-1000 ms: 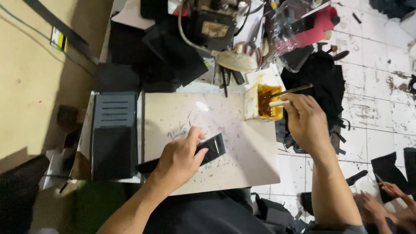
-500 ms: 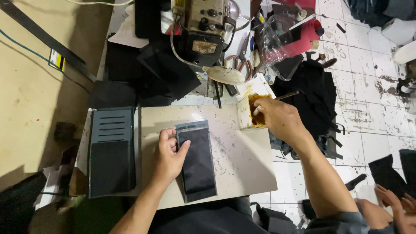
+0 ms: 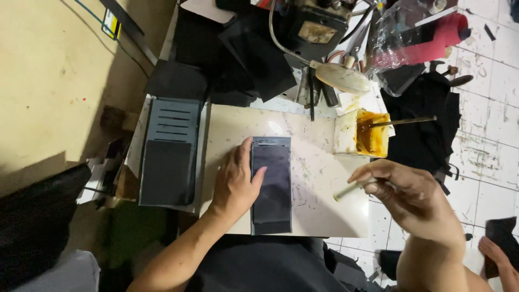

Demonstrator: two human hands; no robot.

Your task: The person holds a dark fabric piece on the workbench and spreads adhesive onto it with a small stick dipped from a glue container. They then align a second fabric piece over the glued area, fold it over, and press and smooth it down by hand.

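A long black rectangular piece [image 3: 273, 186] lies flat on the pale work board [image 3: 324, 189]. My left hand [image 3: 235, 181] rests flat along its left edge, fingers spread, pressing it down. To the right, my right hand [image 3: 413, 194] hovers over the board's right edge, fingers closed around a thin pale stick [image 3: 350, 189] that points left. Behind it stands a small open container of amber glue [image 3: 370, 135] with a brush handle [image 3: 405, 121] leaning out of it.
A stack of dark grey panels [image 3: 167, 157] lies left of the board. A sewing machine [image 3: 319, 27], a pale lamp head [image 3: 343, 78], black fabric pieces [image 3: 243, 59] and a red thread cone [image 3: 427, 43] crowd the back. Another person's hand [image 3: 494, 254] shows at lower right.
My right hand has left the glue container and drawn back toward me with the stick. My left hand has turned the black piece lengthwise and laid it flat.
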